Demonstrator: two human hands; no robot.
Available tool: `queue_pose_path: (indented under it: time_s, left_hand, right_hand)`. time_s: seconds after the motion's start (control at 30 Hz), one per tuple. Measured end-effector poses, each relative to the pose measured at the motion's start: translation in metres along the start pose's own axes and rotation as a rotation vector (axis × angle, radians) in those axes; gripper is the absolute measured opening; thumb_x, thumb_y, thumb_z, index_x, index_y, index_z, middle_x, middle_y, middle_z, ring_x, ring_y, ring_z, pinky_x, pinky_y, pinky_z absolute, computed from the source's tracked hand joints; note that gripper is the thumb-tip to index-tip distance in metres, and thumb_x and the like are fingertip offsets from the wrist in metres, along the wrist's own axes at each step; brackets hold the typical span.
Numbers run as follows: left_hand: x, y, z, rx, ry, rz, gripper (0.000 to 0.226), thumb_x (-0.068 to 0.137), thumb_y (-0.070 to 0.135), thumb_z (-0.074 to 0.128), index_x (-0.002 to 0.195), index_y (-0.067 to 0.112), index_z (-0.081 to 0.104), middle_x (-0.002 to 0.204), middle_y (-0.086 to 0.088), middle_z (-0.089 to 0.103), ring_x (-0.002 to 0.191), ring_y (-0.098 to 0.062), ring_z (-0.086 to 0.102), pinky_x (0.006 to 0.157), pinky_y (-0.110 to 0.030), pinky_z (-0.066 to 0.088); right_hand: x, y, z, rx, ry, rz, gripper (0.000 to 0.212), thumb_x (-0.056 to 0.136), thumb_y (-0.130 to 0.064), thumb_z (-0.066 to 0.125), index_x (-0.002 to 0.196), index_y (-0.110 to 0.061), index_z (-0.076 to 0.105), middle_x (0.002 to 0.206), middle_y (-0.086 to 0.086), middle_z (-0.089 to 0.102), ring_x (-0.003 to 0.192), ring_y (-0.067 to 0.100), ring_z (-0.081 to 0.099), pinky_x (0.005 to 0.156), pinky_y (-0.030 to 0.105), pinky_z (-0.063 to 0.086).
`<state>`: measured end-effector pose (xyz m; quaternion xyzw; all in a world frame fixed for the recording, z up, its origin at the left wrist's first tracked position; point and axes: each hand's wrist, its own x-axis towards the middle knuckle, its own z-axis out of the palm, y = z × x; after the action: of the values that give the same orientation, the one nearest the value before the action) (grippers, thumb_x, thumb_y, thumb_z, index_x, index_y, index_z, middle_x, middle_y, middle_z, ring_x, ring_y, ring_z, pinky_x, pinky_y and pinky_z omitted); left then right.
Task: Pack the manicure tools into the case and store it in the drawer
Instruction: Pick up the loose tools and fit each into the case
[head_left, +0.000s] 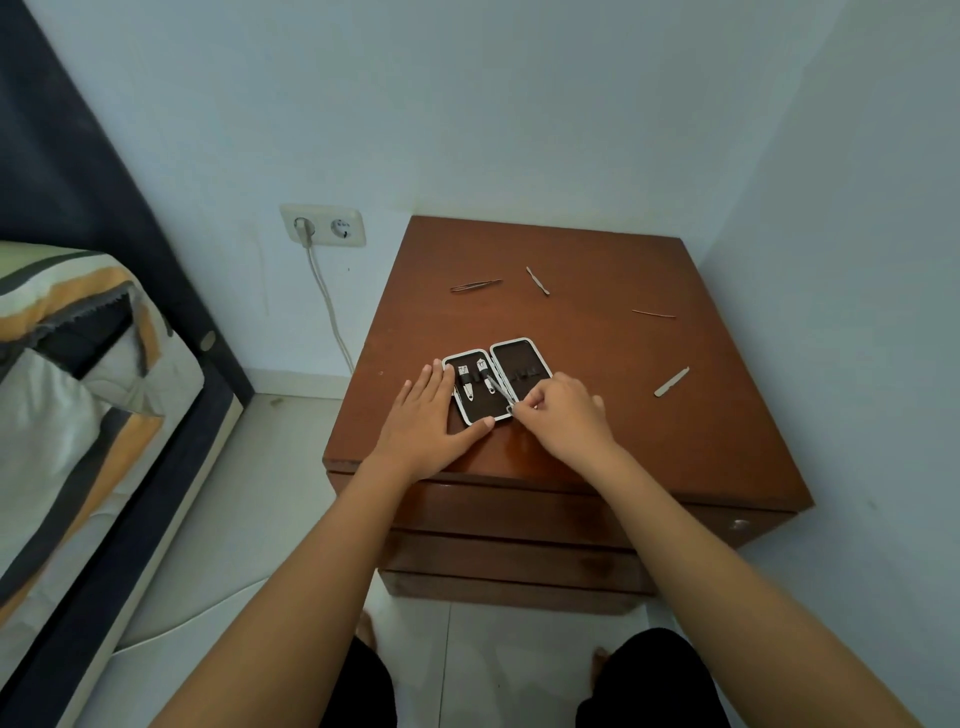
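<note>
An open manicure case (522, 358) with a dark lining and white rim lies flat on the wooden nightstand (597, 426). Two clippers (467, 384) sit strapped in its left half. My left hand (426, 421) rests flat against the case's left edge, thumb at its front rim. My right hand (563, 410) pinches a thin metal tool (500, 389) that lies slanted over the case's hinge. Loose on the top are tweezers (475, 285), a cuticle pusher (537, 280), a thin pick (653, 313) and a nail file (671, 382).
The nightstand's drawers (519, 509) are closed below the front edge. Walls stand close behind and to the right. A bed (78, 395) with a striped cover is on the left. A wall socket (323, 225) has a white cable hanging down. My knees show at the bottom.
</note>
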<state>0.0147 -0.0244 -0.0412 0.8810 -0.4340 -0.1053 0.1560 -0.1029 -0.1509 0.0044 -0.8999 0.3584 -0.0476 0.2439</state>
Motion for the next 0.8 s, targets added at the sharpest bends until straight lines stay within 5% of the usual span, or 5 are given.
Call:
queue_pose_path:
  time_s: [0.13, 0.47, 0.8]
  left_hand:
    - [-0.004, -0.002, -0.002, -0.007, -0.031, 0.021, 0.089, 0.088, 0.065, 0.034, 0.15, 0.013, -0.003, 0.159, -0.006, -0.006, 0.146, -0.016, -0.008, 0.117, -0.034, -0.005]
    - [-0.008, -0.005, -0.001, -0.003, -0.047, 0.052, 0.085, 0.09, 0.063, 0.032, 0.15, 0.014, -0.005, 0.159, -0.004, -0.008, 0.145, -0.015, -0.011, 0.114, -0.03, -0.008]
    - [-0.01, -0.006, 0.002, 0.029, -0.007, 0.067, 0.081, 0.092, 0.062, 0.027, 0.15, 0.015, -0.005, 0.159, -0.003, -0.008, 0.145, -0.014, -0.011, 0.11, -0.025, -0.012]
  right_hand:
    - [-0.01, -0.002, 0.006, -0.019, 0.015, -0.011, 0.022, 0.084, -0.031, 0.052, 0.071, -0.022, 0.067, 0.101, 0.006, 0.06, 0.104, 0.027, 0.052, 0.087, 0.04, 0.035]
    - [-0.01, -0.014, 0.021, -0.089, 0.126, -0.043, 0.021, 0.087, -0.025, 0.05, 0.087, -0.011, 0.065, 0.103, 0.01, 0.059, 0.104, 0.029, 0.05, 0.085, 0.038, 0.039]
    - [-0.016, 0.01, 0.032, -0.012, 0.196, -0.423, 0.024, 0.091, -0.015, 0.052, 0.109, -0.011, 0.066, 0.107, 0.004, 0.065, 0.105, 0.021, 0.051, 0.087, 0.031, 0.044]
